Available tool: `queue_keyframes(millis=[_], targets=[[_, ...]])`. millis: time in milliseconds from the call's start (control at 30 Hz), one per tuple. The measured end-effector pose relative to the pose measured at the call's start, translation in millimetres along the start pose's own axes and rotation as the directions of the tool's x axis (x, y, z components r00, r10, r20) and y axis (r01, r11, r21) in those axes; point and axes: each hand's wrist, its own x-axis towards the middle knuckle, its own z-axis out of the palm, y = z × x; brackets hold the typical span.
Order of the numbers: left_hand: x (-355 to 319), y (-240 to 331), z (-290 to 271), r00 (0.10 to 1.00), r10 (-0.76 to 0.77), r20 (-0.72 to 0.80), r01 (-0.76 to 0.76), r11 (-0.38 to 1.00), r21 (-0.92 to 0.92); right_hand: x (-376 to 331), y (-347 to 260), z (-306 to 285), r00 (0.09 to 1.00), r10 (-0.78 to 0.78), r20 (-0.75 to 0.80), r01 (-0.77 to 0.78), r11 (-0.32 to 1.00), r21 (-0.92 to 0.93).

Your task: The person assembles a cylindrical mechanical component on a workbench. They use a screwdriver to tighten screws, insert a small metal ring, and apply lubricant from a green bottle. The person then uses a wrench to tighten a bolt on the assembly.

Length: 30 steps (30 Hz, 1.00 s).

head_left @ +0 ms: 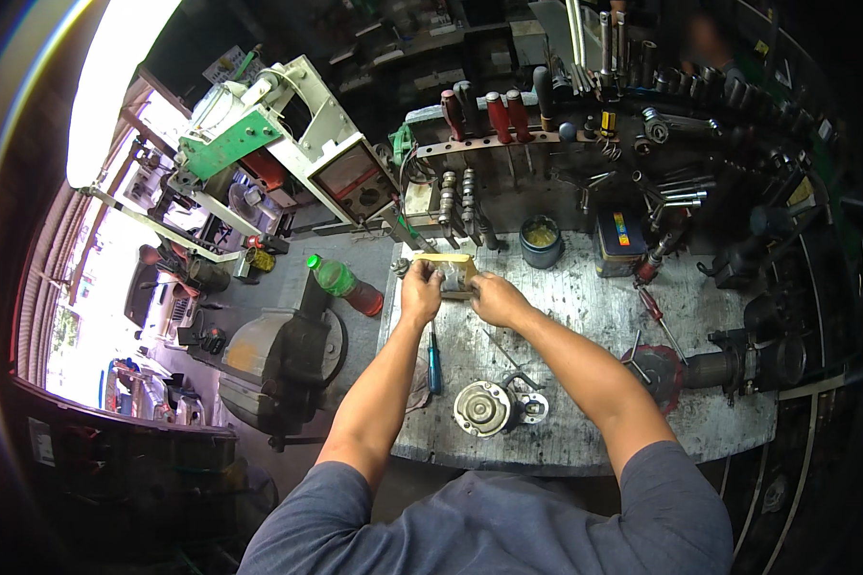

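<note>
Both my hands are at the far left part of the bench top, around a small cardboard box with a yellow edge. My left hand grips its left side with bent fingers. On the right side, my right hand closes on the same box. Something greyish shows between the hands, too small to name. A screwdriver with a blue handle lies just below my left hand. Closer to me rests a round metal motor-like part with a smaller cylinder beside it. A thin rod lies below my right hand.
A grease tub and a dark box stand behind. A red-handled screwdriver lies right, near a dark cylindrical machine part. To the left are a green-capped bottle and a bench grinder. Tools hang on a rack.
</note>
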Motion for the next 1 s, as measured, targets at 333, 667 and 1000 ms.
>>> queue_keyframes(millis=[333,667,1000], targets=[[-26.8,61.8,-35.8,0.980,0.197,-0.040,-0.200,0.945,-0.260,-20.7,-9.0,-11.1,0.985,0.116,-0.131,-0.095,0.984,0.152],[-95.6,112.1,-29.0,0.964,0.224,0.142,-0.150,0.903,-0.404,-56.7,-8.5,-46.2,0.980,0.014,0.200,-0.199,-0.017,0.980],[-137.4,33.4,16.3,0.764,-0.209,0.611,0.617,-0.043,-0.786,-44.9,-61.9,-60.4,0.976,-0.186,0.116,0.182,0.982,0.043]])
